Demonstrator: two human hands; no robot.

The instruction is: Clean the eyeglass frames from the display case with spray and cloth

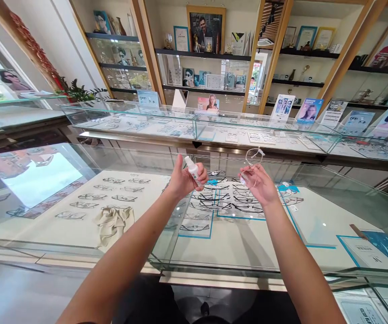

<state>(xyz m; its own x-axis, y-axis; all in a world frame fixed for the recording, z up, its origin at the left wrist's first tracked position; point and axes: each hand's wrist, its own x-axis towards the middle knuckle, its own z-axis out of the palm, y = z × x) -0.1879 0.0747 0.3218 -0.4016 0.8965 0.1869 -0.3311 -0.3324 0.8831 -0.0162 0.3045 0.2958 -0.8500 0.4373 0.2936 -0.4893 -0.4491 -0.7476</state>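
Note:
My left hand (184, 181) is closed around a small white spray bottle (192, 168), thumb raised beside its nozzle. The bottle is tilted, with its top toward the upper left. In my right hand (261, 183) is a pair of clear-framed eyeglasses (254, 156), pinched between the fingers. One round lens stands above the fingertips, while the other part is partly hidden by them. Both hands are held apart over the glass counter. A crumpled beige cloth (115, 222) lies on the counter to the left of my left forearm.
Beneath the glass top of the display counter (241, 261) are rows of eyeglass frames (214, 198). A second glass showcase (194, 123) runs across behind it, carrying small advertising cards (310, 110). Wall shelves (203, 51) with pictures stand farther back. A plant (75, 90) is at left.

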